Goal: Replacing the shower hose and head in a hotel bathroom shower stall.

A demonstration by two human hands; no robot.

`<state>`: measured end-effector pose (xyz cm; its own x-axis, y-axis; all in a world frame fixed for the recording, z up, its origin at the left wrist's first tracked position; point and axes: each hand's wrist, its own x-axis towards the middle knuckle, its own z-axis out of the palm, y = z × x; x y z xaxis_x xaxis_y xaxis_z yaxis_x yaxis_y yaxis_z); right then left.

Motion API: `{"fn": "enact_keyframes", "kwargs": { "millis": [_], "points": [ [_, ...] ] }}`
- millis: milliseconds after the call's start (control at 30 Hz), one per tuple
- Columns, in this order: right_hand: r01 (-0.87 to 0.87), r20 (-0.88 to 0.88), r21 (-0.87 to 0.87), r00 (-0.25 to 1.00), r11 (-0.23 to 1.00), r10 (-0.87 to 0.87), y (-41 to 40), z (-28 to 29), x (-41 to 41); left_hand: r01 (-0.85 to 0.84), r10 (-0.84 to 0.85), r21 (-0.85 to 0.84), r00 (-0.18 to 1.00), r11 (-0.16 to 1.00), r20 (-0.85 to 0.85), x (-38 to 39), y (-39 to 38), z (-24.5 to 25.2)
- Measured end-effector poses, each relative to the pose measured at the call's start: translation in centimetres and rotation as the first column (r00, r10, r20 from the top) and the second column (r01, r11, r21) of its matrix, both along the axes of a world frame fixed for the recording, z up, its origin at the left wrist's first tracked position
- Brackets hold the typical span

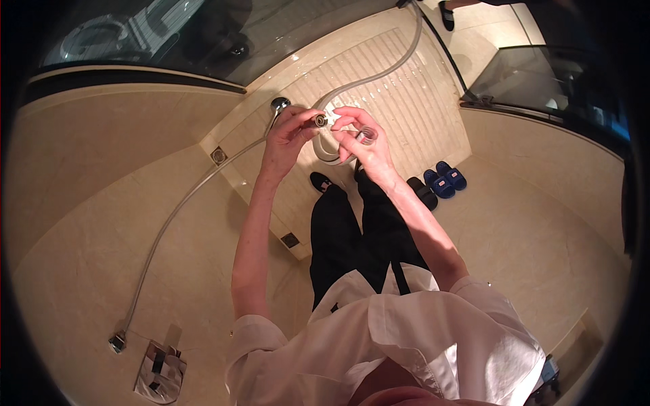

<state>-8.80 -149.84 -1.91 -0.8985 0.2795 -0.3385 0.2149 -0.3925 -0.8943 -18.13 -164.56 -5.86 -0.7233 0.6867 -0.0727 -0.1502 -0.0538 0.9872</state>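
Note:
In the middle of the head view, my left hand point(288, 137) holds a small round metal fitting point(320, 121) with its open end facing up. A chrome shower head point(279, 105) shows just behind that hand, with a metal hose point(187, 197) running from there down to a wall outlet. My right hand point(366, 144) is close beside the fitting, thumb and index finger near it, while the other fingers and palm hold a clear cylindrical piece point(367, 135). A pale flexible hose point(378, 77) loops behind both hands; where its near end stops is hidden.
A ribbed shower floor point(411, 111) lies below, with square drains point(219, 156) along its left edge. Blue slippers point(445, 180) stand at the right. Glass panels point(533, 76) border the area. A chrome wall control plate point(160, 373) is at lower left; another person's shoe point(447, 16) shows at top.

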Motion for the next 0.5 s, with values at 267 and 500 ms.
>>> {"fn": "enact_keyframes", "kwargs": {
  "millis": [267, 500],
  "points": [
    [0.137, 0.025, 0.165, 0.989, 0.977, -0.143, -0.2, 0.5, 0.0, -0.003, -0.01, 0.142, 0.996, 0.99, 0.086, 2.3, 3.4, -1.6],
    [0.173, 0.029, 0.268, 0.982, 0.948, -0.187, 0.5, 0.8, 1.0, 0.22, -0.24, -0.301, 0.97, 0.928, -0.03, 3.3, 2.7, -0.6]
  ]
}}
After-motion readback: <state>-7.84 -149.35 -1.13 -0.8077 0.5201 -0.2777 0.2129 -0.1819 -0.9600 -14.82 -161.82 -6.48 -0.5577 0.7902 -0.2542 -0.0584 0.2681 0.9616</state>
